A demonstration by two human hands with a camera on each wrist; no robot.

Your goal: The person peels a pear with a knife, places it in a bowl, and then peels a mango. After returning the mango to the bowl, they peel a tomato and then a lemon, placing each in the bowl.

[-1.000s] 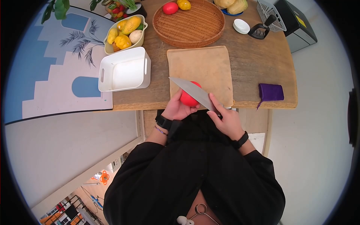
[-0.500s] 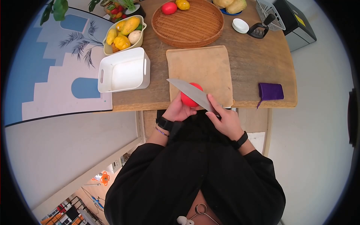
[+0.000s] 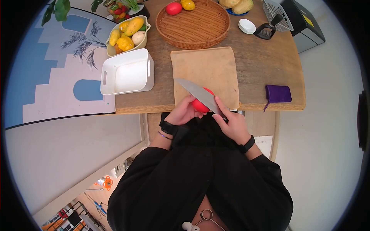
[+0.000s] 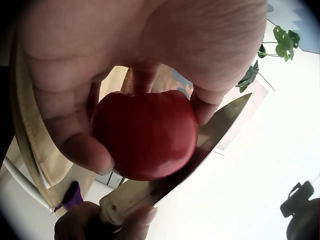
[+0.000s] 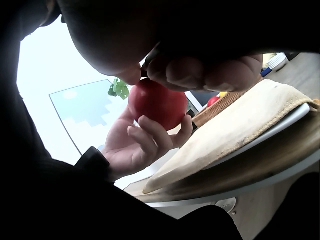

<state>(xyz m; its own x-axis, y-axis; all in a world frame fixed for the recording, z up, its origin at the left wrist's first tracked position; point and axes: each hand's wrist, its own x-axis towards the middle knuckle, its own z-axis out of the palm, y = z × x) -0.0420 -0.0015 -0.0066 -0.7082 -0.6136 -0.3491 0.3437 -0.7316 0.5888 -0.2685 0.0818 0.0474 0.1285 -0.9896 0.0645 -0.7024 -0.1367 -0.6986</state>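
My left hand (image 3: pixel 185 111) cups a red tomato (image 3: pixel 201 104) in its curled fingers, above the near edge of the tan cutting board (image 3: pixel 206 71). The tomato (image 4: pixel 145 132) fills the left wrist view, gripped by thumb and fingers, and shows again as the tomato (image 5: pixel 157 102) in the right wrist view. My right hand (image 3: pixel 229 121) grips the handle of a large kitchen knife (image 3: pixel 196 92). Its blade (image 4: pixel 210 132) lies across the top of the tomato, pointing up and to the left.
A white plastic bin (image 3: pixel 127 73) stands left of the board. Behind are a bowl of yellow fruit (image 3: pixel 127 34) and a wicker tray (image 3: pixel 192 23) holding a red and a yellow fruit. A folded purple cloth (image 3: pixel 278 94) lies right. A white dish (image 3: pixel 247 26) sits far back.
The tomato and my left hand have shifted slightly right and towards me. The knife blade has stayed across the tomato, moving a little with it.
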